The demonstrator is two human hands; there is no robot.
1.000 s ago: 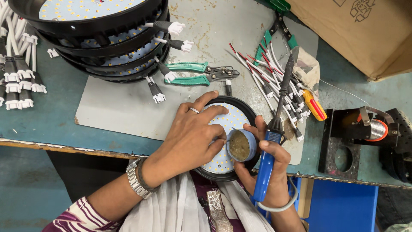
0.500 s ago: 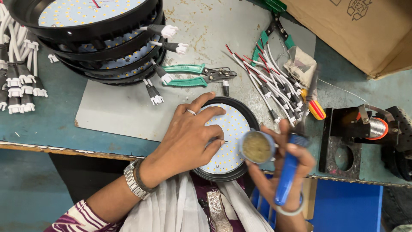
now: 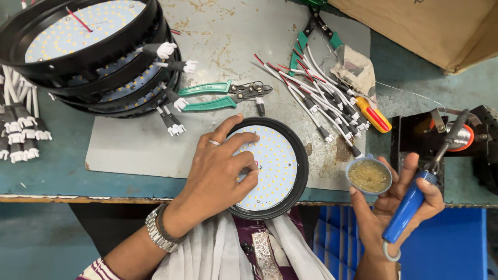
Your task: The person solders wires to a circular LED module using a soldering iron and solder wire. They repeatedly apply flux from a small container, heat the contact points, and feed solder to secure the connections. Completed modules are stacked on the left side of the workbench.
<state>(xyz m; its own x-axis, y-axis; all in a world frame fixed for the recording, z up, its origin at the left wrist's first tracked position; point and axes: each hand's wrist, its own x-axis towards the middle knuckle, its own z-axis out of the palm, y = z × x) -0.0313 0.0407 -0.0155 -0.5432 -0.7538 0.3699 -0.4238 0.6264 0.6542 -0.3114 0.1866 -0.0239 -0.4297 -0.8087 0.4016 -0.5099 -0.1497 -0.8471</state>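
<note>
Here: left hand (image 3: 218, 171), fingers spread flat on the round black LED lamp (image 3: 270, 168) at the bench (image 3: 62, 166) edge; right hand (image 3: 399, 199), beside it, grip closed around a blue soldering iron (image 3: 410, 205), fingertips pinching a small flux tin (image 3: 369, 175); green pliers (image 3: 223, 96) lie beyond.

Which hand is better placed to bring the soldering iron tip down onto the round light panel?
Right hand: it grips the blue soldering iron and a small flux tin beside the panel. Left hand lies flat, steadying it.
</note>
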